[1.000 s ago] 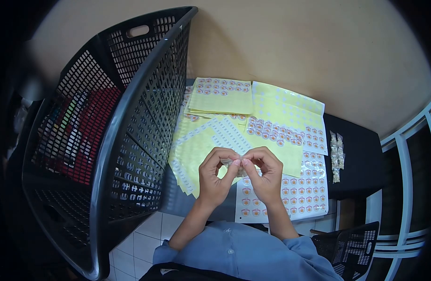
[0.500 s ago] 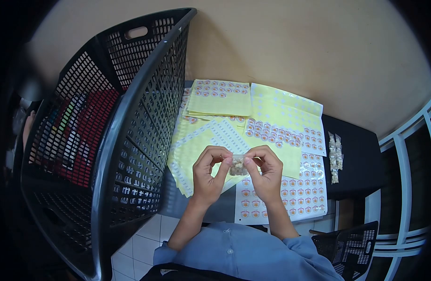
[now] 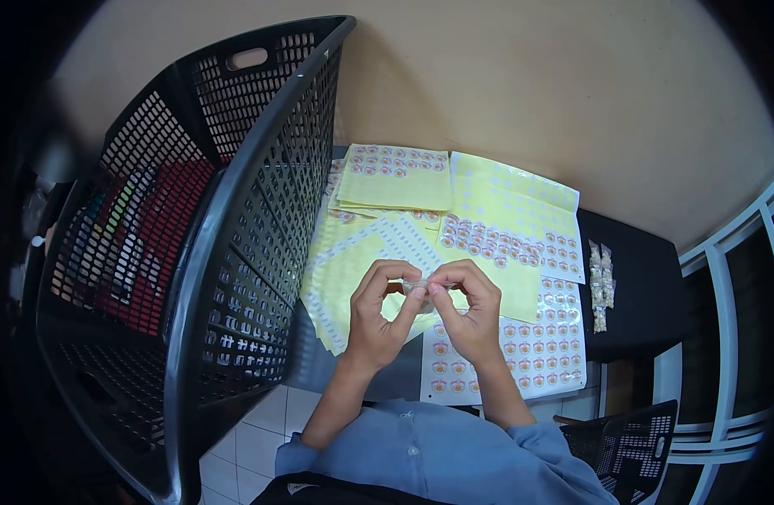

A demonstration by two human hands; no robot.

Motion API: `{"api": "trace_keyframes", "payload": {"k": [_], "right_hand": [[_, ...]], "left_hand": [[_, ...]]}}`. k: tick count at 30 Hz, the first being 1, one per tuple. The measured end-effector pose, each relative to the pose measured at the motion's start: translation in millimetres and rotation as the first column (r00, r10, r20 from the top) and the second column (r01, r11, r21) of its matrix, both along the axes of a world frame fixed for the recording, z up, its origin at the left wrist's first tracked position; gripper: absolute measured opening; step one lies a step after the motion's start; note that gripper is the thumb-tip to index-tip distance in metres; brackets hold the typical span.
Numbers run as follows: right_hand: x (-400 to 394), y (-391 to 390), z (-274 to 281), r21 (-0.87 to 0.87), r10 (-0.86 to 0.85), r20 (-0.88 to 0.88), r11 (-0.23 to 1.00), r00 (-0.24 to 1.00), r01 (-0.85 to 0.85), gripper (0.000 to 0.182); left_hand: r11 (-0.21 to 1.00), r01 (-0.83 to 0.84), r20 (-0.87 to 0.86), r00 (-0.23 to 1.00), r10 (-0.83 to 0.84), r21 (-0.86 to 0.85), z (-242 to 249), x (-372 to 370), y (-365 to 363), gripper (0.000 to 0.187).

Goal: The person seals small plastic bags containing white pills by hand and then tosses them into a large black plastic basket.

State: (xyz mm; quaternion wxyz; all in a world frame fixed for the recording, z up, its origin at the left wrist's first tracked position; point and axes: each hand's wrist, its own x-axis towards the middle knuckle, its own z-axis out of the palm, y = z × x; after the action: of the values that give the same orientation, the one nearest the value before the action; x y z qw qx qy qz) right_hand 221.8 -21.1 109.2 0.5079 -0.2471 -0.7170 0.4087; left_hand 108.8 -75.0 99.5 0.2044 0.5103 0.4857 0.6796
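While both hands met above the table edge, a small clear plastic packet [image 3: 418, 290] sat pinched between them, its contents too hidden by fingertips to make out. The left hand [image 3: 378, 316] was clamped on the packet's left side with thumb and forefinger, the other fingers curled loosely. The right hand [image 3: 471, 307] gripped the packet's right side in the same way, so the two sets of fingertips touched or nearly touched over it. The packet hung in the air just above the yellow-backed sheets of round orange-and-white stickers [image 3: 496, 244] that covered the dark tabletop [image 3: 631, 295]. One white sheet with rows of the same stickers [image 3: 538, 353] lay under and to the right of the right hand, reaching the near edge of the table. A stack of pale yellow sheets [image 3: 395, 181] rested farther back, near the tan wall [image 3: 530, 93]. Well apart on the right side of the table, a short row of small clear filled packets [image 3: 601, 282] lay in a line. A large black perforated plastic basket [image 3: 193, 236] stood tilted at the left, just beside the sheets, with red and coloured items dimly visible through its holes. Light blue shirt sleeves [image 3: 437, 454] showed at the bottom, and another black basket [image 3: 627, 454] stood on the floor at lower right.
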Motion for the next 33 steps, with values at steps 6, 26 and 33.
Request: {"api": "trace_keyframes", "payload": {"k": [6, 26, 33], "right_hand": [[-0.7, -3.4, 3.8, 0.175, -0.061, 0.089, 0.983, 0.994, 0.045, 0.006], [-1.0, 8.3, 0.3, 0.166, 0.043, 0.215, 0.983, 0.976, -0.080, 0.009], [-4.0, 5.3, -5.2, 0.131, 0.108, 0.237, 0.981, 0.965, -0.142, 0.008]], "left_hand": [[1.000, 0.013, -0.083, 0.996, -0.013, 0.000, -4.9, -3.4, -0.4, 0.010], [0.982, -0.146, -0.249, 0.962, 0.113, -0.118, -3.4, -21.1, -18.0, 0.006], [0.989, -0.055, -0.257, 0.966, 0.018, -0.136, -2.0, -27.0, -22.0, 0.005]]}}
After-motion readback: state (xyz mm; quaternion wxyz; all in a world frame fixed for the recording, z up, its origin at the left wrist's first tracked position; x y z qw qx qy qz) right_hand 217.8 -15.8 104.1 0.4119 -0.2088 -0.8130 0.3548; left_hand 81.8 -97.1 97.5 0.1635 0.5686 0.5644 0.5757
